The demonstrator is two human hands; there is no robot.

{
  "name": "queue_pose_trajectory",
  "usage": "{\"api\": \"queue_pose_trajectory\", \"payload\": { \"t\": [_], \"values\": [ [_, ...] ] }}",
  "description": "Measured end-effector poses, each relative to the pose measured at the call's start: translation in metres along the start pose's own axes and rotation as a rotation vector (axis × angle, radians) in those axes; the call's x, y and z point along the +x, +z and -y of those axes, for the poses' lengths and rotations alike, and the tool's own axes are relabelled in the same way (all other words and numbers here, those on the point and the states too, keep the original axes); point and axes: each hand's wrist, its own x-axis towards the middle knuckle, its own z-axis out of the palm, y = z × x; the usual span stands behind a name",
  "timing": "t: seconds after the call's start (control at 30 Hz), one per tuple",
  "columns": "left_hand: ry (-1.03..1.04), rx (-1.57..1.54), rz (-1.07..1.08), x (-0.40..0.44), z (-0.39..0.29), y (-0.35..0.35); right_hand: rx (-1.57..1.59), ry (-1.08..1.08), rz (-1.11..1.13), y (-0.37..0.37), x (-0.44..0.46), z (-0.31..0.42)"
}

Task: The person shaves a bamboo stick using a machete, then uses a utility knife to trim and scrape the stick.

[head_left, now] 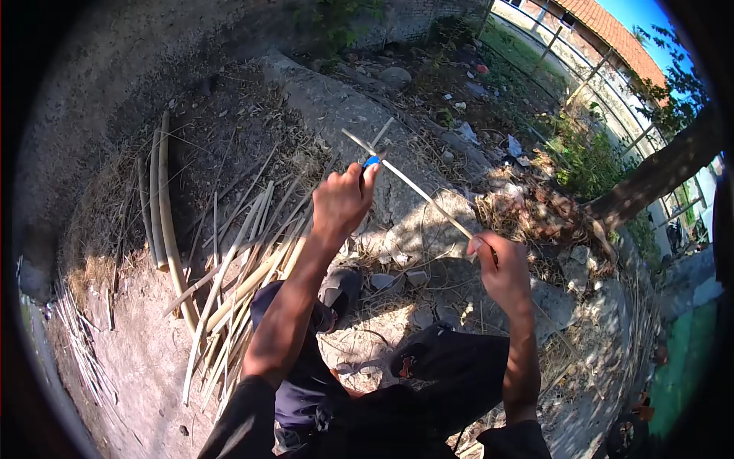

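Observation:
A thin pale bamboo stick (428, 197) slants across the space between my two hands. My right hand (505, 269) is closed, pinching its lower right end between thumb and fingers. Near the upper left end, my left hand (342, 200) is closed on a small blue object (371, 161) held against the stick; its full shape is hidden by the fingers, so I cannot tell its kind. Beyond the blue object, a short pale piece (383, 131) crosses the stick at an angle. Whether it is a blade or a strip cannot be made out.
Many split bamboo strips (222, 306) lie piled to my left, beside longer bamboo poles (164, 199). A low concrete ledge (336, 107) runs in front of me. Farther right are dry roots and debris (527, 203) and a leaning tree trunk (657, 172).

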Motion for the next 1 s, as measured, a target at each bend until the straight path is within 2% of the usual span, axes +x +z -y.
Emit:
{"api": "queue_pose_trajectory", "payload": {
  "t": [0.03,0.07,0.1,0.2,0.3,0.33,0.43,0.47,0.5,0.53,0.57,0.6,0.67,0.7,0.73,0.77,0.83,0.93,1.0],
  "values": [
    [-0.032,0.032,-0.102,0.011,0.016,0.004,-0.006,-0.008,-0.010,0.000,0.000,0.001],
    [0.072,0.075,-0.201,0.017,0.025,0.006,-0.008,0.019,-0.002,0.003,-0.001,0.005],
    [0.083,0.079,-0.206,0.016,0.019,0.003,-0.003,0.016,-0.013,0.004,0.001,0.005],
    [0.018,0.080,0.080,-0.010,-0.017,0.001,0.003,-0.030,-0.085,0.001,0.003,-0.001],
    [-0.072,0.028,0.007,0.017,0.018,0.000,-0.019,-0.029,-0.008,0.000,-0.005,-0.008],
    [-0.086,0.030,0.030,0.023,0.020,-0.007,0.015,-0.032,-0.047,0.006,-0.005,-0.008],
    [-0.014,0.073,0.037,0.001,-0.003,0.006,0.065,-0.045,-0.089,0.006,-0.002,-0.014],
    [0.042,0.038,0.059,-0.012,-0.014,0.010,0.020,-0.063,-0.050,0.003,-0.001,-0.015],
    [0.008,0.075,0.057,-0.012,-0.010,0.016,-0.022,-0.086,-0.001,0.001,0.000,-0.014],
    [-0.039,0.127,-0.040,0.001,0.010,0.017,0.003,-0.007,0.035,-0.007,-0.002,-0.006],
    [-0.090,0.178,-0.135,0.016,0.041,0.016,0.004,-0.016,0.054,-0.016,-0.006,-0.005],
    [-0.063,0.178,-0.263,0.026,0.069,0.013,-0.044,0.040,0.013,-0.028,-0.007,-0.006],
    [-0.161,0.164,-0.172,0.020,0.075,-0.001,-0.035,0.153,-0.037,-0.042,-0.008,-0.004],
    [-0.175,0.102,-0.143,0.009,0.058,-0.009,-0.028,0.143,-0.052,-0.041,-0.002,-0.004],
    [-0.237,0.064,0.001,0.007,0.043,-0.017,-0.069,0.067,-0.058,-0.040,0.000,-0.006],
    [-0.232,0.059,0.007,0.006,0.033,-0.018,-0.116,-0.003,-0.058,-0.040,-0.001,-0.009],
    [-0.261,-0.103,0.125,0.004,0.017,-0.021,-0.091,0.027,-0.062,-0.038,-0.004,-0.015],
    [-0.159,-0.249,0.045,0.001,0.007,-0.015,-0.019,0.061,-0.084,-0.032,0.002,-0.022],
    [-0.149,-0.315,0.053,0.002,0.006,-0.011,0.009,0.087,0.007,-0.035,0.002,-0.027]
  ]
}}
